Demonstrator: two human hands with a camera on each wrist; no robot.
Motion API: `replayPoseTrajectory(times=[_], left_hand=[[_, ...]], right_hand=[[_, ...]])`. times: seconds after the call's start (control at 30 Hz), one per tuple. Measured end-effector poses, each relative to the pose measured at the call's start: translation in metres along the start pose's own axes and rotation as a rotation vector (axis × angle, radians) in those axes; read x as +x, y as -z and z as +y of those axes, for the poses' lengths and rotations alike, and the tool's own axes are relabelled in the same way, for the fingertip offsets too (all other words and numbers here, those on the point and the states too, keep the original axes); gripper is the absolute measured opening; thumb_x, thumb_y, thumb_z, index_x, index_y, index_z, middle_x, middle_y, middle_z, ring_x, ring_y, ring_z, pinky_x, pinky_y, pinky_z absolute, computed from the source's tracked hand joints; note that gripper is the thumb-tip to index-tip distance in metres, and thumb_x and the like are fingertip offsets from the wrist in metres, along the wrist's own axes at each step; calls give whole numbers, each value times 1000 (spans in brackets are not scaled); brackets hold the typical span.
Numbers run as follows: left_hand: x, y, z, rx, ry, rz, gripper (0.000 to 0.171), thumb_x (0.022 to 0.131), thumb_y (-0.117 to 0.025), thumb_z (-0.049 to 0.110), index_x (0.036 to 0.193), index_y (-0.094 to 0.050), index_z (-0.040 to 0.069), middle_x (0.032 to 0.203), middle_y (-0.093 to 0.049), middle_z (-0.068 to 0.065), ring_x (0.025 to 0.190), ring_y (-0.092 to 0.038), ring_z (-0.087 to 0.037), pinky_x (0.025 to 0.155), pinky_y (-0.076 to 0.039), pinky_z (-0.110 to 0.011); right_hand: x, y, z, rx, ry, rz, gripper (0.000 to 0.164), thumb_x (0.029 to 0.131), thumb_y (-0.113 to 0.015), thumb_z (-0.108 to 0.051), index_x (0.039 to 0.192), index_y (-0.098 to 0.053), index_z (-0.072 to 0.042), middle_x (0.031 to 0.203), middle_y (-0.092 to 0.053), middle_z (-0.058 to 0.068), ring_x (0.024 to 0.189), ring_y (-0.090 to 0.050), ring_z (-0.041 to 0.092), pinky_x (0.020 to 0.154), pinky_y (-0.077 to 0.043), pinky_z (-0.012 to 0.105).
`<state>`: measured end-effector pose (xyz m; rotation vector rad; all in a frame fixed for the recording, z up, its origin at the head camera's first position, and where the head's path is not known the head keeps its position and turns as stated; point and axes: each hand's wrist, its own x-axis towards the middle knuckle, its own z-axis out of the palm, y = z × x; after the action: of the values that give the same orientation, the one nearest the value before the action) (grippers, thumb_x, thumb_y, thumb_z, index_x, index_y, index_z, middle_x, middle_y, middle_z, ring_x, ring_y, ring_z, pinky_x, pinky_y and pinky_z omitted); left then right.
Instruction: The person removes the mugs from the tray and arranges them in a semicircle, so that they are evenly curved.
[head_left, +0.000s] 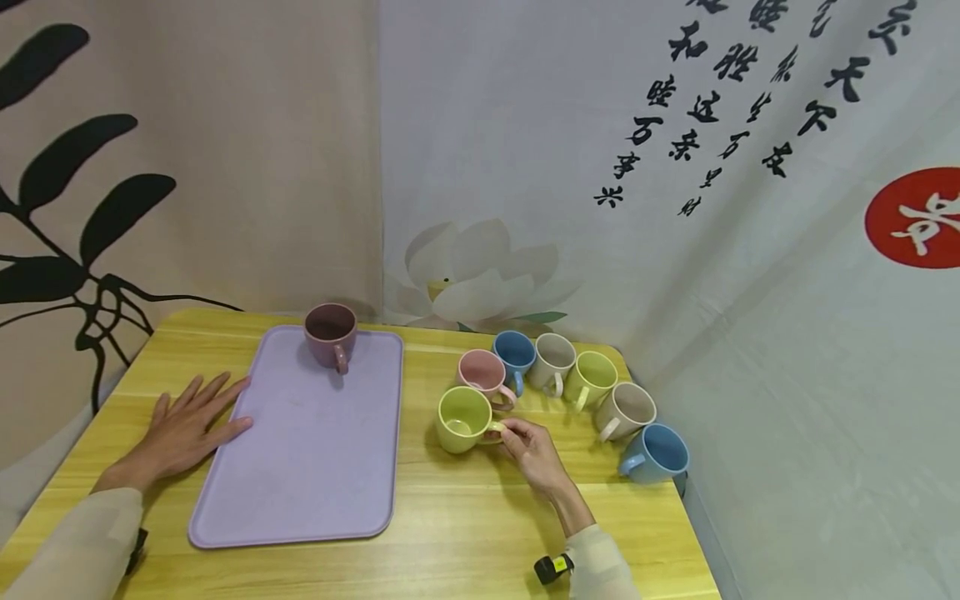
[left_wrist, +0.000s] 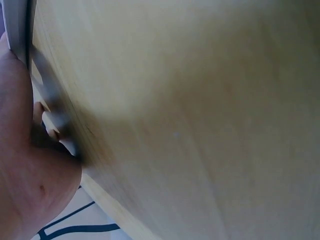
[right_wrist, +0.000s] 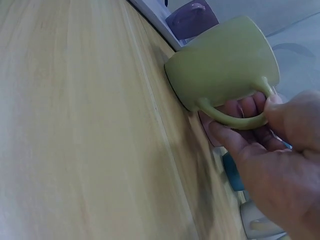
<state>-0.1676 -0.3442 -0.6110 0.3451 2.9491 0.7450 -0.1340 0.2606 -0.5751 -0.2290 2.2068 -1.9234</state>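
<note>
My right hand (head_left: 531,454) grips the handle of a yellow-green mug (head_left: 462,421), thumb on top and fingers curled through the loop, as the right wrist view shows. The mug (right_wrist: 225,62) is upright, right of the lilac tray (head_left: 300,467) and in front of a pink mug (head_left: 482,371). My left hand (head_left: 183,429) lies flat with fingers spread at the tray's left edge, the thumb and a fingertip over the rim. A dark mauve mug (head_left: 330,333) stands on the tray at its far edge, handle toward me.
Behind and right of my right hand, several mugs curve along the table's edge: a blue mug (head_left: 514,354), a grey mug (head_left: 553,362), a yellow-green one, a beige mug (head_left: 626,408) and another blue mug (head_left: 656,454) at the corner. A printed curtain (head_left: 480,150) hangs right behind the wooden table (head_left: 465,533).
</note>
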Motion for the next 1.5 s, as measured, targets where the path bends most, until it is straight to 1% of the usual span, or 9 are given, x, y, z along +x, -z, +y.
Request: replayPoseTrajectory(times=[0.13, 0.2, 0.5, 0.63, 0.8, 1.03, 1.13, 1.23, 1.5], left_hand=[[0, 0, -1, 2, 1, 1, 85, 114, -57, 60, 182, -23, 21, 185, -15, -36, 168, -2, -71, 122, 8, -96], [0, -1, -1, -1, 0, 2, 85, 114, -57, 60, 182, -22, 22, 185, -15, -35, 168, -2, -71, 123, 8, -96], [-1, -1, -1, -2, -6, 9, 85, 114, -58, 59, 182, -23, 22, 186, -15, -35, 169, -1, -71, 123, 8, -96], [0, -1, -2, -1, -10, 10, 85, 114, -58, 59, 182, -23, 22, 186, -15, -35, 169, -2, -71, 122, 8, -96], [-1, -1, -2, -5, -15, 10, 84, 114, -58, 58, 182, -23, 22, 186, -15, -34, 169, -1, -70, 123, 8, -96], [-2, -1, 0, -8, -18, 14, 84, 114, -59, 58, 181, -24, 22, 186, -15, -35, 169, -2, -71, 122, 8, -97], [-2, -1, 0, -14, -19, 16, 84, 114, -59, 57, 181, -24, 22, 186, -15, -35, 169, -2, -71, 122, 8, -96], [-2, -1, -1, -18, -21, 19, 84, 114, -59, 57, 181, -24, 22, 186, -15, -34, 169, -1, -70, 122, 9, -96], [-1, -1, -2, -8, -16, 13, 84, 114, -58, 58, 182, -23, 23, 186, -14, -34, 169, 0, -70, 122, 9, -96]], right_hand=[[3, -1, 0, -68, 17, 30, 31, 118, -57, -10, 134, -70, 13, 129, -72, 43, 86, -63, 8, 80, -55, 19], [4, -1, 1, -82, 19, 46, 30, 118, -57, -10, 133, -71, 12, 127, -73, 41, 82, -58, 8, 76, -50, 19], [3, -4, -1, -60, 4, 91, 31, 117, -59, -11, 137, -71, 10, 132, -73, 40, 114, -77, 16, 97, -63, 25], [1, -4, -1, -32, 1, 108, 32, 116, -61, -11, 140, -70, 9, 135, -73, 40, 118, -77, 21, 99, -64, 28], [1, -5, 2, -6, 15, 136, 32, 114, -66, -9, 140, -69, 9, 137, -73, 35, 122, -76, 21, 98, -63, 22], [-1, -3, 2, -19, 55, 126, 36, 112, -69, -9, 144, -67, 8, 146, -69, 30, 126, -75, 7, 106, -60, 18], [-3, 0, -2, -38, 77, 112, 37, 112, -69, -8, 145, -66, 8, 151, -66, 32, 127, -73, 4, 108, -60, 18], [-6, 2, -7, -53, 114, 92, 39, 111, -69, -7, 147, -63, 8, 154, -64, 34, 130, -71, 11, 109, -59, 18], [-8, 5, -23, -81, 188, 72, 50, 110, -70, -4, 153, -54, 13, 154, -61, 39, 146, -63, 46, 117, -57, 23]])
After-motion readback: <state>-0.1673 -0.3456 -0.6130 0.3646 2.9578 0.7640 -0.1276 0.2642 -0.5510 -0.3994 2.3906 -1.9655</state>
